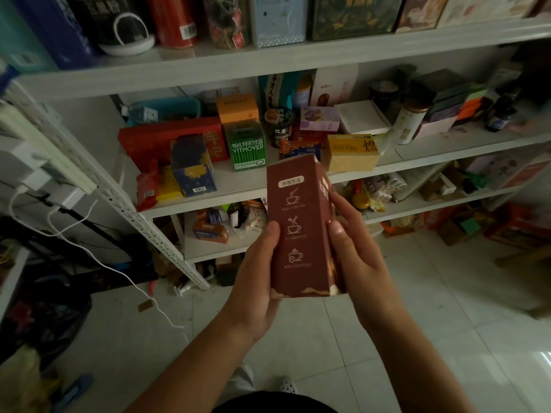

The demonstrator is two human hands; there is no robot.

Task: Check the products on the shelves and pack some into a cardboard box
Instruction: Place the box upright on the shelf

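A stockroom or small shop: white metal shelves (268,59) crammed with assorted packaged products (245,146)

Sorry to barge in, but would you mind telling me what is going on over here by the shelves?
A person stands at the crowded white shelves and holds a tall brown carton in both hands. The left hand holds its left edge, the right hand its right side. The face with three cup drawings is turned to the camera, as if being checked. It is not in any packing box yet.
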